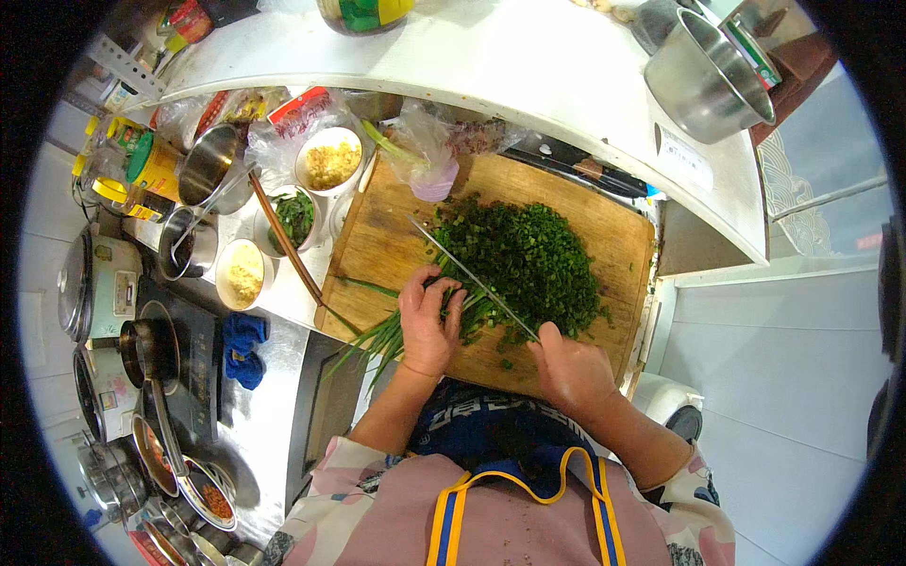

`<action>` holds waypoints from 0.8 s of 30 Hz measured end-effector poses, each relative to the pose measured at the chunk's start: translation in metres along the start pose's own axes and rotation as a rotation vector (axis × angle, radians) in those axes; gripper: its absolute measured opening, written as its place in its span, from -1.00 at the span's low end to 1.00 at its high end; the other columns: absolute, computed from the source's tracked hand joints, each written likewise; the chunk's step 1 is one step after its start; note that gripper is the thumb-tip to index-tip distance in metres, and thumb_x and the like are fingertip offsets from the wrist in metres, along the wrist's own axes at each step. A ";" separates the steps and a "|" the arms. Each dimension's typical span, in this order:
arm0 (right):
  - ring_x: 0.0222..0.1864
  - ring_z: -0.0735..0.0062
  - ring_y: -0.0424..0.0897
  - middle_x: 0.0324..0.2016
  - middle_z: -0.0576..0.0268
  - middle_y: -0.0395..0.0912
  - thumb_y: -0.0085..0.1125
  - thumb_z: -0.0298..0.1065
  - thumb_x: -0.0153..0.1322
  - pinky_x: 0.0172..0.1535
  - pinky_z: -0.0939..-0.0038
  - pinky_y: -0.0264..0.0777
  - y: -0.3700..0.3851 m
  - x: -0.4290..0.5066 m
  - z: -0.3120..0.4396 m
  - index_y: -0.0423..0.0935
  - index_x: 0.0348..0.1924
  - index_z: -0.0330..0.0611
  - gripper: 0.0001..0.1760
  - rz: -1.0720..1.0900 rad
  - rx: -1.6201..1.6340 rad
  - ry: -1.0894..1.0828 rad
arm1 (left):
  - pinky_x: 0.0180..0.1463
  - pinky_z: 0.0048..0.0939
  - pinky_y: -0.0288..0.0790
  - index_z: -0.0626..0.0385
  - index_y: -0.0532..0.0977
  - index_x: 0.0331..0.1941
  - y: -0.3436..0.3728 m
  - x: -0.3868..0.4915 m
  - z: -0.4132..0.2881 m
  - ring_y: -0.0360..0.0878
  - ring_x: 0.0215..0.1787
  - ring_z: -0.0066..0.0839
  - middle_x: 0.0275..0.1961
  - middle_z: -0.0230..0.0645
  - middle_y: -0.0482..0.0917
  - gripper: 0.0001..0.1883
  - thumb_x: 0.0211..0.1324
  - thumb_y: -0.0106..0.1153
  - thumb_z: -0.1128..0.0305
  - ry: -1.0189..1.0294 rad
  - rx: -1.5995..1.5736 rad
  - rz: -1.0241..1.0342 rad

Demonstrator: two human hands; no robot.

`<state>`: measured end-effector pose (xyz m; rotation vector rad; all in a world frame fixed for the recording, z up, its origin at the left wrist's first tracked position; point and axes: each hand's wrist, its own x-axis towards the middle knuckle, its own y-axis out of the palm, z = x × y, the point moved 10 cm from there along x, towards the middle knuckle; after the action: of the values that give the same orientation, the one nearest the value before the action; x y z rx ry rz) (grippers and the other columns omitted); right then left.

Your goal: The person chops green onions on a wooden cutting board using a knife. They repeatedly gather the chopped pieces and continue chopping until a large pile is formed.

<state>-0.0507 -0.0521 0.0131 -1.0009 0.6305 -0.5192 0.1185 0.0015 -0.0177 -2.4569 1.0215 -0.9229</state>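
Note:
My left hand (429, 320) grips a bunch of green scallions (382, 343) on a wooden cutting board (375, 233); their long ends hang over the board's near left edge. In my right hand (575, 364) is the handle of a kitchen knife (473, 277). The blade lies slantwise, close to the fingers of my left hand, between the held stalks and a large heap of chopped scallions (527, 262). My right hand hides the handle. A clear plastic bag (421, 145) and a light purple cup-like thing (433, 185) rest at the board's far edge.
Left of the board stand bowls of minced yellowish food (329, 161), a bowl of green leaves (291, 218) with wooden chopsticks (276, 226) across it, and metal pots (207, 166). A white shelf (495, 64) overhangs the far side, bearing a steel pot (697, 85). A pan (152, 347) sits farther left.

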 end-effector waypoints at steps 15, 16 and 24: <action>-0.57 -0.13 0.58 -0.68 -0.09 0.51 -0.02 -0.27 0.46 -0.52 -0.01 0.41 -0.030 0.024 0.012 0.26 -0.30 -0.25 -0.78 0.177 -0.093 -0.054 | -0.01 -0.15 0.41 0.21 0.49 -0.25 0.009 0.006 -0.002 0.50 -0.08 -0.02 -0.11 -0.07 0.53 -0.77 -0.06 0.26 0.60 0.076 0.099 0.058; -0.57 -0.12 0.59 -0.69 -0.09 0.52 -0.03 -0.29 0.45 -0.52 0.00 0.43 -0.031 0.026 0.013 0.27 -0.30 -0.26 -0.80 0.195 -0.099 -0.059 | 0.00 -0.16 0.41 0.21 0.50 -0.26 0.011 0.005 0.002 0.50 -0.07 -0.03 -0.11 -0.07 0.54 -0.77 -0.06 0.26 0.59 0.048 0.080 0.072; -0.57 -0.20 0.55 -0.65 -0.15 0.52 -0.01 -0.20 0.49 -0.50 -0.01 0.41 0.004 0.062 0.008 0.29 -0.26 -0.34 -0.69 0.194 -0.116 -0.044 | -0.03 -0.13 0.38 0.23 0.48 -0.23 0.013 0.003 0.001 0.47 -0.07 -0.04 -0.09 -0.11 0.49 -0.73 -0.09 0.24 0.60 0.075 0.062 0.063</action>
<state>-0.0007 -0.0862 -0.0028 -1.0448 0.7163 -0.2911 0.1142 -0.0098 -0.0232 -2.3422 1.0717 -1.0176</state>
